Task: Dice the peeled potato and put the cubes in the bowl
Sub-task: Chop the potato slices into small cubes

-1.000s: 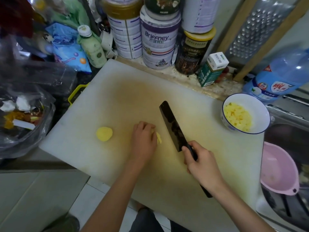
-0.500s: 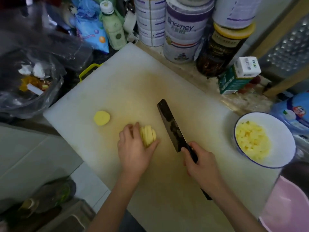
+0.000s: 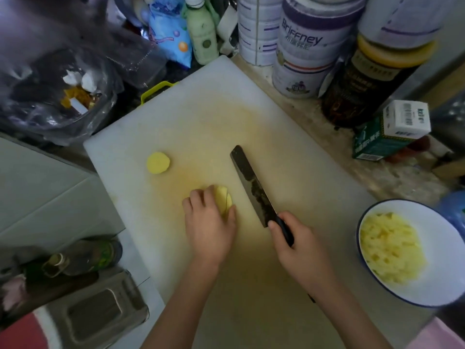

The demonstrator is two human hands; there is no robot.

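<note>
The pale yellow peeled potato chunk [image 3: 222, 199] sits near the middle of the big white plastic cutting board [image 3: 201, 117]. A thin cut line shows on it. The left hand [image 3: 210, 225] comes at it from 7 o'clock. The fingers curl over the top and the thumb is on its side, so this grip is closed around the potato.

Just beside the chunk, at 3 o'clock, is the dark flat knife [image 3: 251, 187]. The blade does not touch the potato. Its long side runs from 5 o'clock up to 11 o'clock, with the tip pointing away from the person. The right hand [image 3: 302, 250] has a tight grip on the black handle.

I think the knife must move toward 9 o'clock to meet the potato. The left fingers are near that path and could get nicked.

1 round yellow potato slice [image 3: 158, 162] lies alone at 10 o'clock from the chunk. The white bowl with a blue rim [image 3: 450, 248] sits by the board's edge at 4 o'clock, with many small yellow cubes [image 3: 390, 248] inside. Tall tins [image 3: 299, 46] stand on the worktop [image 3: 382, 180] at 12 o'clock.
</note>
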